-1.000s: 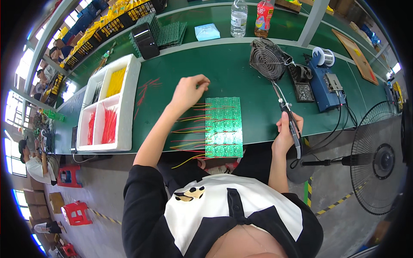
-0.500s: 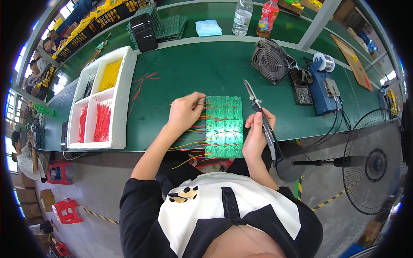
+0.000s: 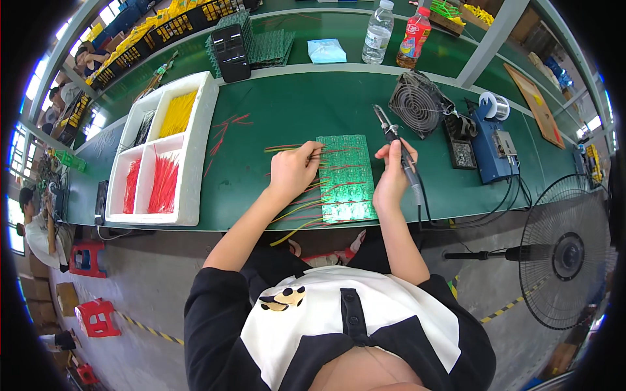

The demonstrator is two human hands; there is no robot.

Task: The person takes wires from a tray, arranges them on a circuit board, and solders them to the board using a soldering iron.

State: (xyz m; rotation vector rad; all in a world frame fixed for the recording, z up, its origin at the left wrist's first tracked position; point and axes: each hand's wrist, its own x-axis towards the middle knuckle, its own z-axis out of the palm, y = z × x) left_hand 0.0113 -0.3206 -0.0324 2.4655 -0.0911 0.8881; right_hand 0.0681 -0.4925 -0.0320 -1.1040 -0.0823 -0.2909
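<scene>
A green circuit board panel [image 3: 345, 189] lies at the near edge of the table, with several thin red and yellow wires [image 3: 297, 212] sticking out past its left side. My left hand [image 3: 293, 173] is at the board's far left corner, its thumb and forefinger pinched on a wire there; the fingertips partly cover it. My right hand [image 3: 391, 179], beside the board's right edge, grips a soldering iron [image 3: 400, 150] like a pen. The iron's tip points up and away from me, clear of the board.
To the left, a white foam tray [image 3: 205, 137] holds red, yellow and dark wires. Loose red wires [image 3: 220, 140] lie beside it. Far right are a small fan [image 3: 416, 107], a blue soldering station [image 3: 492, 146] with a solder spool [image 3: 495, 106], and trailing cables. Two bottles [image 3: 378, 36] stand behind.
The board has slid away from me and turned slightly; its near end no longer overhangs the table edge. My right hand has moved the soldering iron a little farther away. The view has shifted slightly.
</scene>
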